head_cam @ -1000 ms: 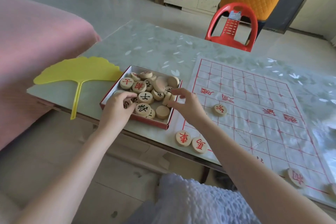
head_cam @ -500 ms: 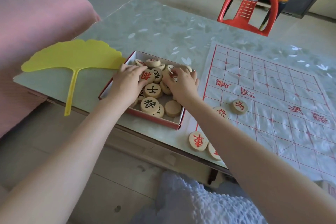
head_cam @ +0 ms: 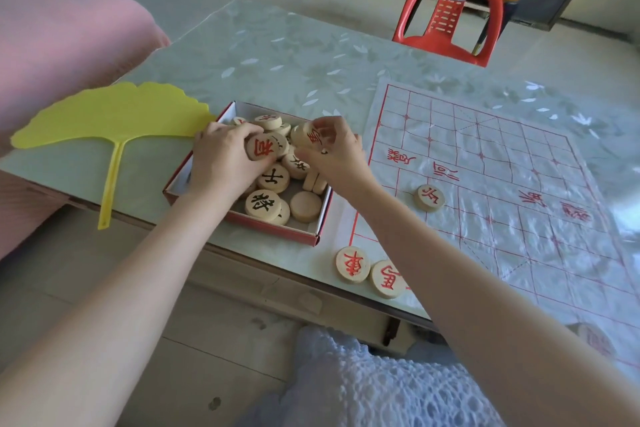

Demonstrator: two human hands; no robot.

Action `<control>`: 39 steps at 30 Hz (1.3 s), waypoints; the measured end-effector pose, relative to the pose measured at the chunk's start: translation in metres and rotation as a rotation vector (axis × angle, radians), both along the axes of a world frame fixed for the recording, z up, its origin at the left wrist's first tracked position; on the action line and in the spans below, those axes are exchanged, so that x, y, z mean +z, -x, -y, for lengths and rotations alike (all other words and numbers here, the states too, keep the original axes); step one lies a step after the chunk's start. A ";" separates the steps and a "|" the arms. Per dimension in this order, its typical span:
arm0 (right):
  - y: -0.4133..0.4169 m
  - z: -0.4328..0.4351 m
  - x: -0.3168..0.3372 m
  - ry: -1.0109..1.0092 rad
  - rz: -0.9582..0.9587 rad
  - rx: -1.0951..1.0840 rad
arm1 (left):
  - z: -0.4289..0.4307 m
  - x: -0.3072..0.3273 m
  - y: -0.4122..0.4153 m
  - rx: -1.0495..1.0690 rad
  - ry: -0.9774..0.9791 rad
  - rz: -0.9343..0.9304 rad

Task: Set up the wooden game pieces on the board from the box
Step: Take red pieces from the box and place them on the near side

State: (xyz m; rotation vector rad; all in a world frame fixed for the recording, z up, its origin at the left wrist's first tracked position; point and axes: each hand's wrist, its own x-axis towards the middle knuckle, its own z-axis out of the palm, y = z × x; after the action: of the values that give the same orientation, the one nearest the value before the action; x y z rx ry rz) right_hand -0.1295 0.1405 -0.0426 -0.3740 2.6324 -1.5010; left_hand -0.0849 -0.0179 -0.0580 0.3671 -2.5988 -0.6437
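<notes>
— So, what has changed in the last second?

— Both your hands have gone into the box (head_cam: 320, 224). A second ago your right hand (head_cam: 334, 156) hovered at the rim with nothing in it; now its fingers are pinched on a red-marked piece (head_cam: 313, 134), tilted up at the box's 1 o'clock corner. Your left hand (head_cam: 221, 158), which was resting at the near rim, is now clamped on another red-marked disc (head_cam: 262, 148) near the middle of the pile.

— And the board?

— Unchanged. The paper Chinese chess board (head_cam: 519, 191) lies at 3 o'clock from the box, with one piece (head_cam: 429, 197) near its river line and two red pieces (head_cam: 352, 264) at its 7 o'clock corner.

— Meaning?

— You likely have two red pieces ready to carry over; most discs are still in the box, so the setup is barely begun.
</notes>
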 end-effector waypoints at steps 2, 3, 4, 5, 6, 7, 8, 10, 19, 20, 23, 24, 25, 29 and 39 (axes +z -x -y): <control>-0.004 -0.016 0.008 0.062 0.016 0.018 | -0.002 0.005 -0.001 -0.017 -0.093 -0.013; -0.007 -0.026 0.013 0.082 0.019 0.027 | -0.005 0.008 -0.001 -0.036 -0.139 -0.012; -0.012 -0.037 0.018 0.090 0.018 0.035 | -0.007 0.011 -0.002 -0.051 -0.182 -0.020; -0.016 -0.048 0.022 0.094 0.016 0.040 | -0.011 0.015 -0.004 -0.055 -0.233 -0.039; -0.022 -0.060 0.025 0.094 0.016 0.043 | -0.015 0.021 -0.007 -0.057 -0.299 -0.068; -0.028 -0.072 0.027 0.091 0.020 0.042 | -0.020 0.026 -0.010 -0.067 -0.368 -0.090; -0.035 -0.083 0.029 0.082 0.025 0.040 | -0.026 0.031 -0.015 -0.090 -0.437 -0.097; -0.050 -0.105 0.032 0.065 0.041 0.029 | -0.042 0.038 -0.023 -0.185 -0.623 -0.081; -0.125 -0.178 0.049 0.085 0.102 -0.031 | -0.129 0.069 -0.071 -0.363 -0.771 0.071; -0.134 -0.189 0.049 0.076 0.104 -0.042 | -0.140 0.070 -0.076 -0.376 -0.788 0.097; -0.157 -0.224 0.045 0.048 0.102 -0.078 | -0.172 0.066 -0.090 -0.403 -0.740 0.163; -0.163 -0.236 0.043 0.043 0.103 -0.094 | -0.183 0.064 -0.094 -0.418 -0.729 0.178; -0.168 -0.249 0.039 0.031 0.100 -0.113 | -0.195 0.063 -0.097 -0.437 -0.725 0.197; -0.181 -0.297 0.026 -0.055 0.081 -0.198 | -0.242 0.058 -0.106 -0.506 -0.588 0.228; -0.175 -0.394 -0.006 -0.385 0.072 -0.457 | -0.274 0.042 -0.106 -0.538 -0.470 0.240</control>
State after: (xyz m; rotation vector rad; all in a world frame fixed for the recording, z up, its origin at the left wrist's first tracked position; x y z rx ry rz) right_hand 0.0450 0.5345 -0.0490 0.3252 2.9866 -1.0143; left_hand 0.0216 0.2565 -0.0156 -0.1440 -2.7616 -1.4851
